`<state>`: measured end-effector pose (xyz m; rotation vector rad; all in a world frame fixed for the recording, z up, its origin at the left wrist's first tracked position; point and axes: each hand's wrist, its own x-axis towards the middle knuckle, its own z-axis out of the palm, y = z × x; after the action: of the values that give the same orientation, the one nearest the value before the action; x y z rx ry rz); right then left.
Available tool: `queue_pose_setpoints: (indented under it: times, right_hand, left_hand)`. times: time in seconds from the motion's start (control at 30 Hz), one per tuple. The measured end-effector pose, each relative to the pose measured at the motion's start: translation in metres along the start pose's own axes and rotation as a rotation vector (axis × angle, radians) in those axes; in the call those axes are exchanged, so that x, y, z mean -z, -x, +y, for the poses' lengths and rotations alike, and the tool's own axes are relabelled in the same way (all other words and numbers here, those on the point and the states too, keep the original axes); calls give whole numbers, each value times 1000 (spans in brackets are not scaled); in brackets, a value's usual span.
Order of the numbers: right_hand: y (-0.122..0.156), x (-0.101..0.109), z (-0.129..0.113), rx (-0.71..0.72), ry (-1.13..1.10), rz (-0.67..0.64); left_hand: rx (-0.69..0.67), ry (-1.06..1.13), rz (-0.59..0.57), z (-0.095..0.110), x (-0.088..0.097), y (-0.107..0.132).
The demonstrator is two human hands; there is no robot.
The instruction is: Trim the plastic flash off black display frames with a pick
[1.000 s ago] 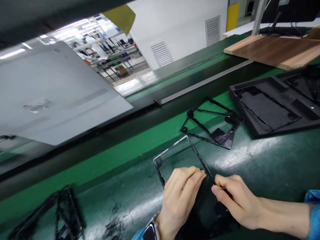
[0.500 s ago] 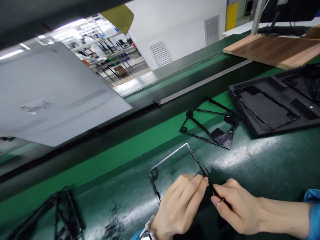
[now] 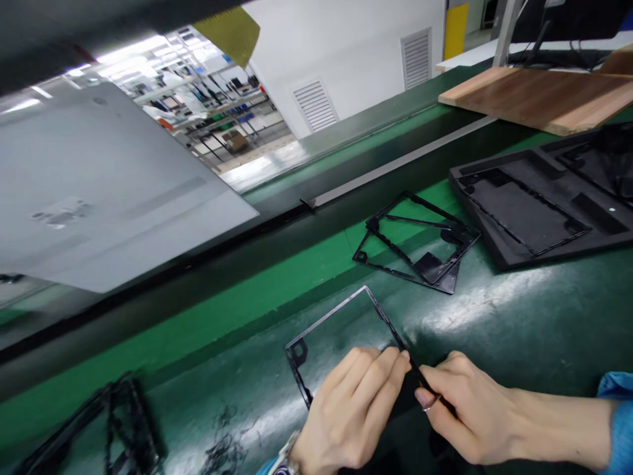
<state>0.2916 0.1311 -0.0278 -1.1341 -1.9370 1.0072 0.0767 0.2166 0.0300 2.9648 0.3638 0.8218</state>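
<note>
A thin black rectangular frame (image 3: pixel 326 316) is held tilted above the green tabletop. My left hand (image 3: pixel 353 409) is closed on its long side, with the fingers bent over the edge, and hides the lower part. My right hand (image 3: pixel 465 409) is closed at the near end of that side, thumb and forefinger pressed together. A thin shiny sliver shows by the right thumb; whether it is a blade or a shaving I cannot tell. The dark thing inside the right fist is mostly hidden. Black curly scraps (image 3: pixel 225 442) lie left of my left hand.
Two similar black frames (image 3: pixel 420 241) overlap on the table ahead. A dark foam tray (image 3: pixel 534 257) with more frames stands at right. Further frames (image 3: pixel 128 422) are piled at lower left. A grey panel (image 3: pixel 123 178) hangs at left; a wooden board (image 3: pixel 539 99) lies at back right.
The held frame has tilted slightly, its far left corner shifting left and down. Both hands keep almost the same place and grip. The whole view has shifted slightly.
</note>
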Motion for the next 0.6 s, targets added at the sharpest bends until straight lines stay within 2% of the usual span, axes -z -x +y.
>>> queue_pose_setpoints:
  times: [0.07, 0.2, 0.4, 0.6]
  right_hand:
    - [0, 0, 0, -2, 11, 5]
    - [-2, 1, -4, 3, 19, 32]
    - [-3, 4, -9, 2, 18, 42]
    - [-2, 3, -6, -12, 16, 14]
  left_hand:
    - [20, -21, -54, 2, 3, -2]
    - [50, -36, -85, 4, 1, -2]
    - [85, -15, -96, 4, -3, 0]
    - [51, 7, -71, 0, -4, 0]
